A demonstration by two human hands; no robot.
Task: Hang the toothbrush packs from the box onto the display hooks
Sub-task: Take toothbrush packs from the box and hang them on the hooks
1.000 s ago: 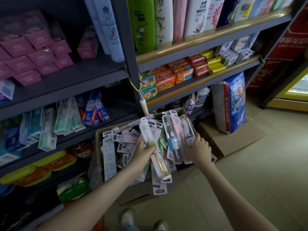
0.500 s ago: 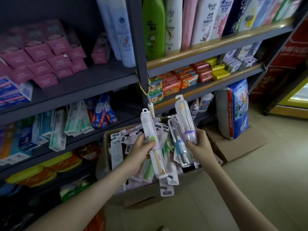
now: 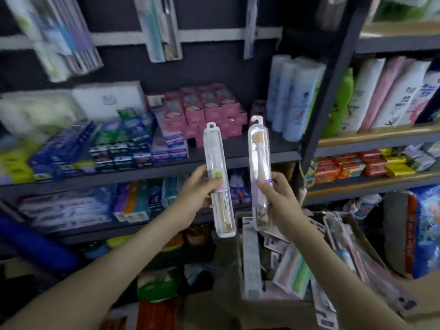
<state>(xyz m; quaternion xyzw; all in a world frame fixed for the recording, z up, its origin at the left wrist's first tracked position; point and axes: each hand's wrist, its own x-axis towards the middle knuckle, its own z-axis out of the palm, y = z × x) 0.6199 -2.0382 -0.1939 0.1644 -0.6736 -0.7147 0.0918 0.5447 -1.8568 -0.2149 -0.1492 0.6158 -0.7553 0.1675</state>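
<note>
Shop shelving is filling the view, with the hook rail now showing up top. The left grip is curling round one toothbrush pack and the right grip is pinching a second pack — both upright, side by side, raised higher above the box than before.

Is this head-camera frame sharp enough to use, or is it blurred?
Head view: motion blur smears the hanging packs and shelf goods; the left pack in the left hand and right pack in the right hand are fairly sharp. Head view: dim light, lower shelves shadowed; wide-angle bends the shelf post.
</note>
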